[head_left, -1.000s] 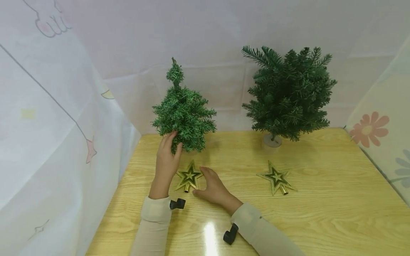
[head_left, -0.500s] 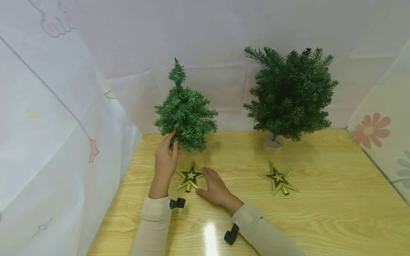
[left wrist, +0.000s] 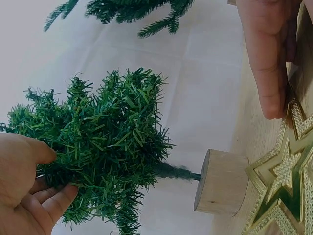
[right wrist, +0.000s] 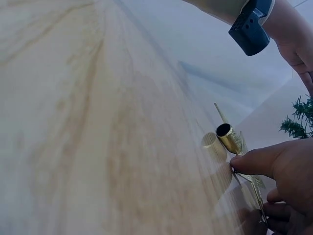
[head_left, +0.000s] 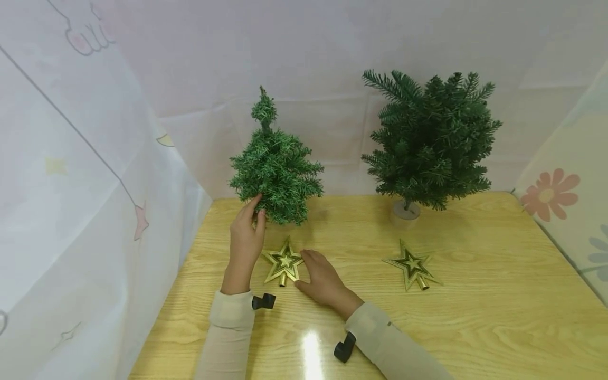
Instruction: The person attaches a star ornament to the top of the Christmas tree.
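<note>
A small artificial Christmas tree point(head_left: 280, 169) stands at the back left, on a round wooden base point(left wrist: 222, 182). My left hand point(head_left: 244, 240) holds its lower left branches; in the left wrist view thumb and fingers lie on either side of the foliage. In front of that tree is a gold star tree topper point(head_left: 285, 261) with a short hollow tube point(right wrist: 230, 139). Thumb and fingers of my right hand point(head_left: 323, 279) pinch two of the star's right-hand points. The right wrist view shows the thumb against a point near the tube and the other fingers partly hidden.
On the right stands a fuller, darker tree point(head_left: 429, 140) on its own wooden base point(head_left: 405, 212). Before it a second gold star point(head_left: 412, 265) lies on the wooden table point(head_left: 494, 316). Patterned cloth point(head_left: 328, 126) hangs behind and at both sides.
The left-hand star has shifted slightly right and catches the light differently; my right hand has closed in on its points. My left hand's thumb has drawn nearer its fingers.
</note>
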`<action>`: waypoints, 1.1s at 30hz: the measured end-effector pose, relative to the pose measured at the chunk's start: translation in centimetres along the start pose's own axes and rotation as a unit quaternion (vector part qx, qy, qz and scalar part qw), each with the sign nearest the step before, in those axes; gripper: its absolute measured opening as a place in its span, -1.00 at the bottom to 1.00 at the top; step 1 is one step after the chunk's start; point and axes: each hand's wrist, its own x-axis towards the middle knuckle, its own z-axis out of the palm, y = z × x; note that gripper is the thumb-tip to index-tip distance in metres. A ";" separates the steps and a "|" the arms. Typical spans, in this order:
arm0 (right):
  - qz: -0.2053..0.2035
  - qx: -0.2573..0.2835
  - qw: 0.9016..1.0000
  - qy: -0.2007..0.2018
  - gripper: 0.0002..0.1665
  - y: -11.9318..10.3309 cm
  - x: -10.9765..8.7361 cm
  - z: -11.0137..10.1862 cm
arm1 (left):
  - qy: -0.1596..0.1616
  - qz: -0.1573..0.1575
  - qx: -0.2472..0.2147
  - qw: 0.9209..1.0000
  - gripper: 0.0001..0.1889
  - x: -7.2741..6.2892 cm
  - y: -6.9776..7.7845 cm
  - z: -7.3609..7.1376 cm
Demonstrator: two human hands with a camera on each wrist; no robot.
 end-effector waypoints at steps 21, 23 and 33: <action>0.019 0.040 0.999 0.011 0.03 0.1 -0.2 -0.4 | -0.001 -0.001 -0.008 1.000 -0.58 0.0 0.1 -0.1; 0.018 0.042 0.999 0.014 0.03 0.1 -0.3 -0.4 | -0.005 -0.003 -0.008 1.000 -0.58 0.0 0.0 -0.2; 0.015 0.048 0.997 0.049 0.05 -0.1 -0.1 -0.7 | -0.001 0.001 -0.009 1.000 -0.57 0.0 0.1 -0.2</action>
